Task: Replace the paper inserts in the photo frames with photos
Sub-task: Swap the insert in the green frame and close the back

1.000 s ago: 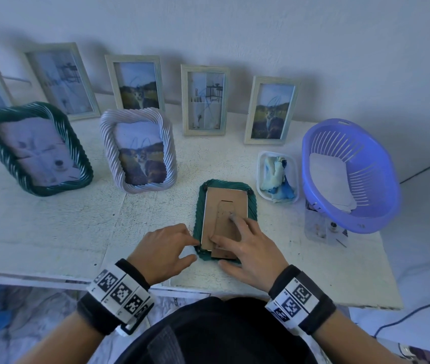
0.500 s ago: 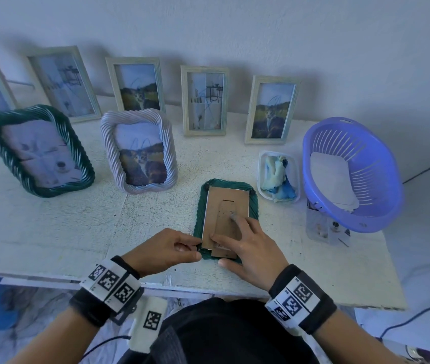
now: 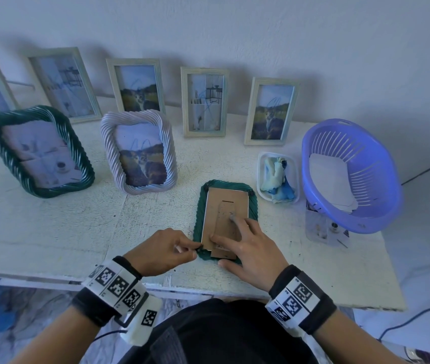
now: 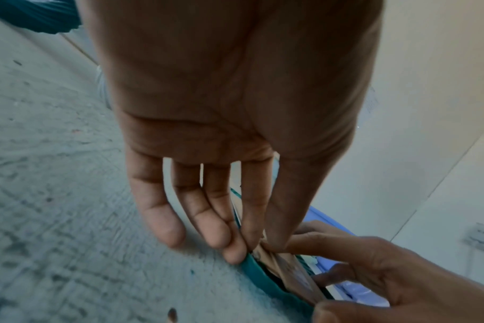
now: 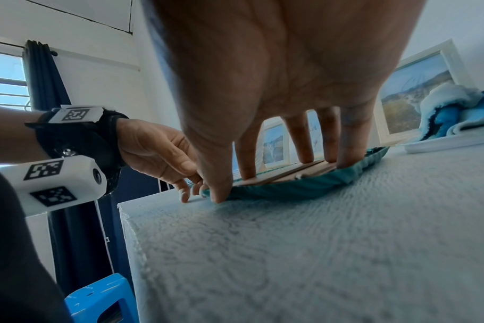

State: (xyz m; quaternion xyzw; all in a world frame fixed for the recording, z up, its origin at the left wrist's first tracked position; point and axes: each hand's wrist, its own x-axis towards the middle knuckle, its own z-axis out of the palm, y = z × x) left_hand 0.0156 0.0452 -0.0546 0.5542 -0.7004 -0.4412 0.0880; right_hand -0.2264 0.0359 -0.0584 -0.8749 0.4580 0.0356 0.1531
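Two hands work on one green twisted-rim frame (image 3: 224,222), which lies face down near the front edge of the white table (image 3: 51,227), its brown backing board (image 3: 228,206) uppermost. Right hand (image 3: 248,246): fingers spread flat, pressing the board down; nothing is grasped. Left hand (image 3: 162,249): fingertips (image 4: 235,249) pinched together at the frame's near-left corner, apparently on a small retaining tab, though the tab itself is too small to make out. Likely step: releasing or securing the backing. Risks, as judged from this arrangement: the pinch may slip off so small a tab; uneven pressure from the right hand could skew the board in its recess or crease the sheet beneath; a hard tug might drag the frame toward the table edge. Seven further frames stand behind; a purple basket (image 3: 350,174) holds white sheets.
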